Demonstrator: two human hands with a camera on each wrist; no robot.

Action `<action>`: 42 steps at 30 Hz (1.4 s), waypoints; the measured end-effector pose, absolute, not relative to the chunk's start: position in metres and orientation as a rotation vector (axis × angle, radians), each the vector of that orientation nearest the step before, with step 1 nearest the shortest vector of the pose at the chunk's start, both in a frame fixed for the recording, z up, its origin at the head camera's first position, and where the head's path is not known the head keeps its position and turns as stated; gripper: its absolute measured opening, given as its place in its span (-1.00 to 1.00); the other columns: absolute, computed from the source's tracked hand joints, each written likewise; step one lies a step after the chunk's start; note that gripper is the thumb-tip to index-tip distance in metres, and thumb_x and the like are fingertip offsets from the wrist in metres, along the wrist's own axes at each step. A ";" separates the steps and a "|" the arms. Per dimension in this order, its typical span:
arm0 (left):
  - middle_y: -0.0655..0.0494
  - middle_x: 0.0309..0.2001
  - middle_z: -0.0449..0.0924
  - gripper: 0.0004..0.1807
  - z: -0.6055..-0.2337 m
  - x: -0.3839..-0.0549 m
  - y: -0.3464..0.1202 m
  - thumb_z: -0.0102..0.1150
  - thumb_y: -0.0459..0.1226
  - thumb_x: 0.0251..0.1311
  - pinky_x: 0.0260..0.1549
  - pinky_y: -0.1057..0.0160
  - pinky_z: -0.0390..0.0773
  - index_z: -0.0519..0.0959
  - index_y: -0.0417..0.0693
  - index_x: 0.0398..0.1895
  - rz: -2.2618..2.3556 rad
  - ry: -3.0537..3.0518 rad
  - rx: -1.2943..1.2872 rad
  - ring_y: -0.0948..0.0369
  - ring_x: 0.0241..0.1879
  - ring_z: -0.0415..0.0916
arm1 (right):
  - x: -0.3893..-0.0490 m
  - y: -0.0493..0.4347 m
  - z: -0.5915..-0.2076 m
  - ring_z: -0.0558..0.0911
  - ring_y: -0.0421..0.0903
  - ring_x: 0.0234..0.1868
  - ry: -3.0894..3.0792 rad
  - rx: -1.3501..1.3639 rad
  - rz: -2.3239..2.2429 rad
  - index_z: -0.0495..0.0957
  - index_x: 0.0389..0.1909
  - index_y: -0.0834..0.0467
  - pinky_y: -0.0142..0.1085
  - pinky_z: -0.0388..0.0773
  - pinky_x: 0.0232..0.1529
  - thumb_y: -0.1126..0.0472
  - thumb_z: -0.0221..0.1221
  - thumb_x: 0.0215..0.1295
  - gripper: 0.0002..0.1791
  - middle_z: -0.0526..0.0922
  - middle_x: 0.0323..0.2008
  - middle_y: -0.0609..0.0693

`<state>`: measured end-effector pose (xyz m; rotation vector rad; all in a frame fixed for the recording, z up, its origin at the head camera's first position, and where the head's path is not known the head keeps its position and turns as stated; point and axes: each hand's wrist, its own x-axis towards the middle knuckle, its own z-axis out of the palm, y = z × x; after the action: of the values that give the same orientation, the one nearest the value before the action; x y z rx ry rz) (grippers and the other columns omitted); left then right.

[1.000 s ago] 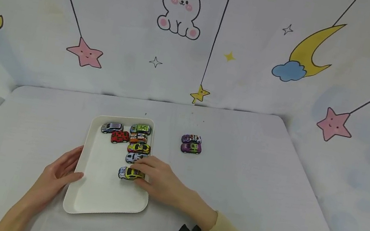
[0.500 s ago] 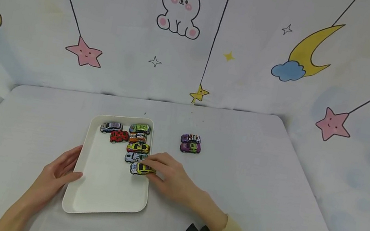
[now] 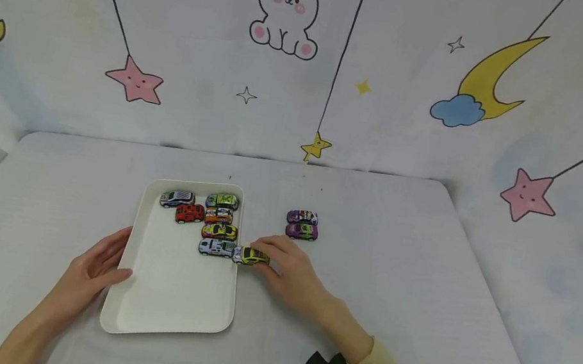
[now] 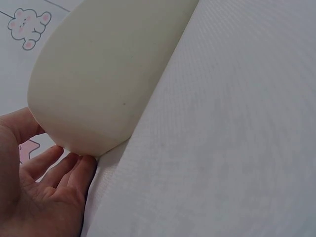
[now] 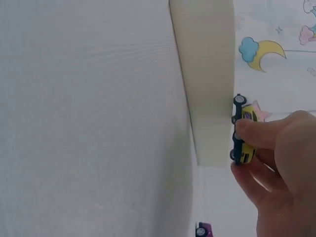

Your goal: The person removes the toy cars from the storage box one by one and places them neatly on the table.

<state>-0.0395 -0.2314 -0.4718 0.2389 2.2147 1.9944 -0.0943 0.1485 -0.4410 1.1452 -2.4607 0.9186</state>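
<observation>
Half a second on, swinging the yellow car (image 3: 247,257) mostly past the tray's (image 3: 172,291) right edge, pinching it between the right hand's (image 3: 294,275) thumb and fingers, so basically leaving six cars (image 3: 215,248) inside. Still gripping the left edge with the left hand (image 3: 91,271) lol.

Above, the head camera is looking forward and down over counter (image 3: 383,257), tray (image 3: 172,294) and backdrop (image 3: 396,51). Low and close, the left-wrist camera is facing the tray's outside past the left hand (image 4: 47,187); the right-wrist one is facing its opposite side, sharing the yellow car (image 3: 246,257) with the head view.
</observation>
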 end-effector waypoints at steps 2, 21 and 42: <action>0.06 0.57 0.08 -0.22 -0.473 -0.040 -0.231 0.12 -0.45 0.37 0.21 0.69 0.30 0.04 -0.12 0.58 1.996 2.211 0.242 0.66 0.34 0.20 | -0.096 0.153 -0.444 0.60 -0.08 0.09 -2.456 1.132 0.933 0.63 0.07 0.23 -0.33 0.58 0.17 0.33 0.38 0.20 -0.61 0.64 0.03 0.03; 0.05 0.58 0.06 -0.22 -0.472 -0.040 -0.231 0.12 -0.46 0.37 0.22 0.70 0.28 0.04 -0.13 0.58 2.006 2.198 0.241 0.66 0.35 0.19 | -0.104 0.190 -0.460 0.60 0.01 0.09 -2.469 1.008 0.907 0.63 0.03 0.27 -0.14 0.63 0.14 0.41 0.39 0.14 -0.61 0.65 0.01 0.09; 0.11 0.57 0.09 -0.22 -0.472 -0.040 -0.231 0.13 -0.46 0.36 0.21 0.70 0.29 0.05 -0.10 0.58 1.990 2.213 0.234 0.66 0.34 0.20 | -0.111 0.214 -0.480 0.58 0.00 0.06 -2.411 0.951 1.001 0.62 0.05 0.30 -0.25 0.62 0.07 0.48 0.35 0.15 -0.60 0.63 0.04 0.11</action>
<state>-0.0402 -0.2313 -0.4724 0.2339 2.2127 1.9905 -0.1114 0.2135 -0.4804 0.9510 -2.4105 1.0012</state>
